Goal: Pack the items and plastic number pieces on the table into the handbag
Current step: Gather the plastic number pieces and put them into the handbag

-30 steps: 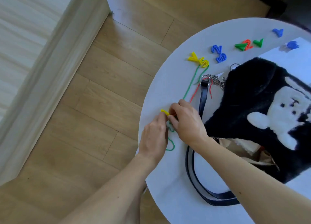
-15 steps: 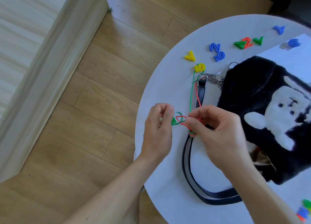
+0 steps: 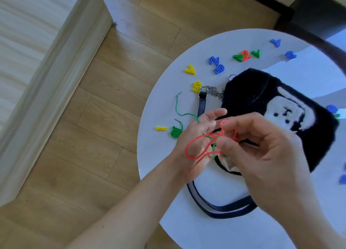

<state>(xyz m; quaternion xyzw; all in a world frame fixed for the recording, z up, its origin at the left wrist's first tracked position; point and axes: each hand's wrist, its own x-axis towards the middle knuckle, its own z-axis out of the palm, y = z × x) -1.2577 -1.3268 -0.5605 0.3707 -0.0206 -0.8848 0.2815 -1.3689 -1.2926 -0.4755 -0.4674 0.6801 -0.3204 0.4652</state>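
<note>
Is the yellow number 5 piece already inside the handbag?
No, the yellow 5 piece lies on the white table, beside the strap ring, outside the black handbag.

Round white table (image 3: 187, 228) stands on a wood-plank floor (image 3: 104, 113). Pale wood-grain panel with a raised edge (image 3: 37, 80) runs diagonally at left. Dark furniture (image 3: 318, 7) at top right, unidentifiable.
</note>
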